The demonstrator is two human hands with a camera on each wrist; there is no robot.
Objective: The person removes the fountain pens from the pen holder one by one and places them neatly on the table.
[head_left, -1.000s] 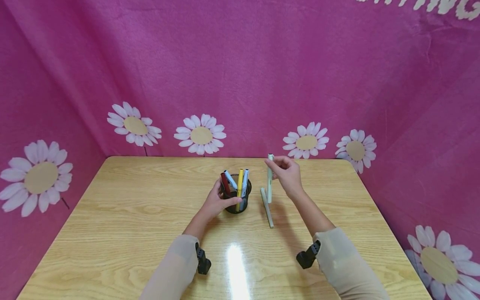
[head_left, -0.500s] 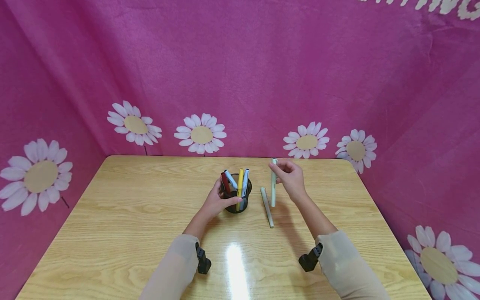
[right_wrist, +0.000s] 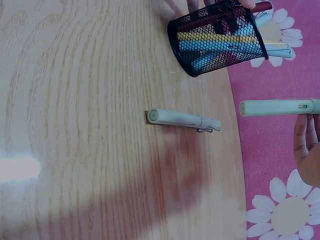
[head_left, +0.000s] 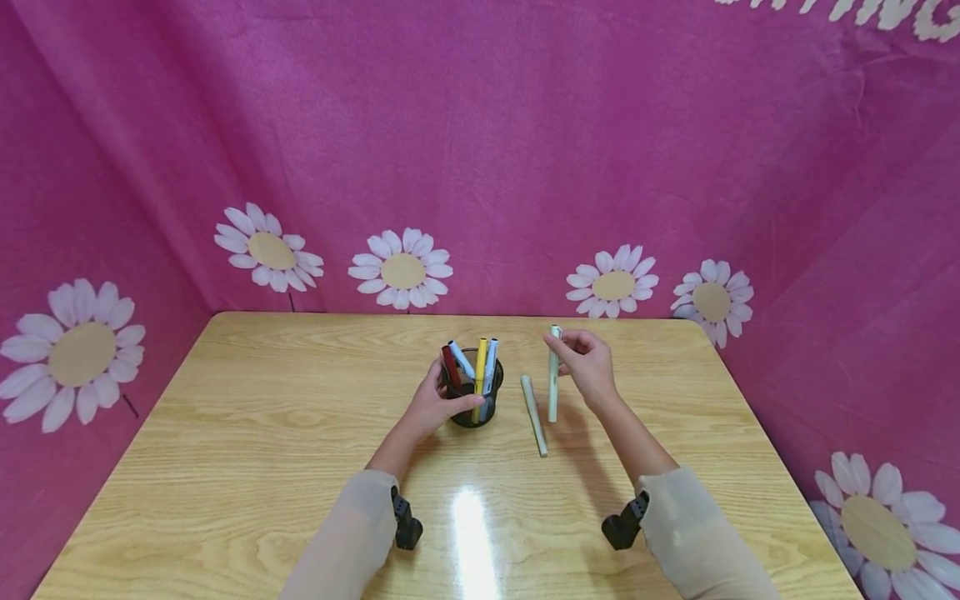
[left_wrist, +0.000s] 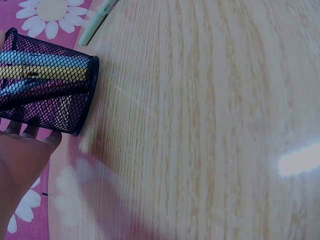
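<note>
My left hand [head_left: 429,410] curls round a black mesh pen holder [left_wrist: 65,107], thumb across its near side. Inside it stand a dark red pen [head_left: 451,365], a yellow pen [head_left: 481,358] and light blue pens [head_left: 491,367]. To the right, a pale green pen [head_left: 553,385] hangs upright above the table, its upper end pinched between the thumb and fingers of my right hand [head_left: 590,368]. Between the holder and the held pen, a second pale green pen [right_wrist: 180,119] lies on the table; its clip shows in the right wrist view.
The wooden table [head_left: 262,433] ends at a pink cloth backdrop [head_left: 480,167] with white daisies, behind and on both sides. Black wrist cameras [head_left: 406,523] sit at both sleeve cuffs. Light glares off the table's front middle.
My right hand has moved a little right and lower in the head view with the pale green pen, away from the lying pen. The left hand and the pen holder have stayed put.
</note>
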